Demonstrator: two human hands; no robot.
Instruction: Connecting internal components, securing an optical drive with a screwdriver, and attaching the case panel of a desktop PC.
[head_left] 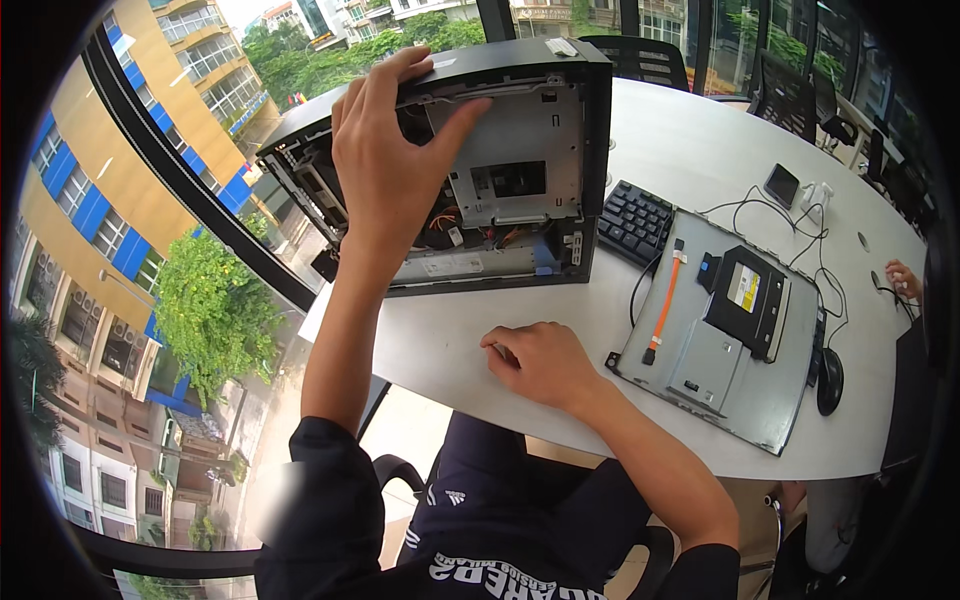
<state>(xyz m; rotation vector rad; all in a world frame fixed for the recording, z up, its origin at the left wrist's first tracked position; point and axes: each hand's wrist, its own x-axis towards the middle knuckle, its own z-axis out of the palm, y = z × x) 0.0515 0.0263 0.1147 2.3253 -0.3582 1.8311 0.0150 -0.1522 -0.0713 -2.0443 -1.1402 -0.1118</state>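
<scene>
An opened black desktop computer case (597, 150) stands on its long edge at the table's far left, its inside facing me. Within it show a grey metal drive bracket (555, 135), coloured wires and a blue plastic part (545, 255). My left hand (385, 175) is closed over the case's top edge, with the fingers over the rim and the thumb reaching across the opening. Low in front of the case, my right hand (548, 362) rests at the table with curled fingers. Thumb and forefinger meet, and whatever lies between them is too small to make out.
On the right, a flat metal side panel (770, 405) carries a black optical drive (745, 300), a silver metal box (695, 370) and an orange cable (665, 310). A keyboard (637, 220), mouse (829, 382) and loose cords lie around it. Another person's hand (903, 280) is at the right edge.
</scene>
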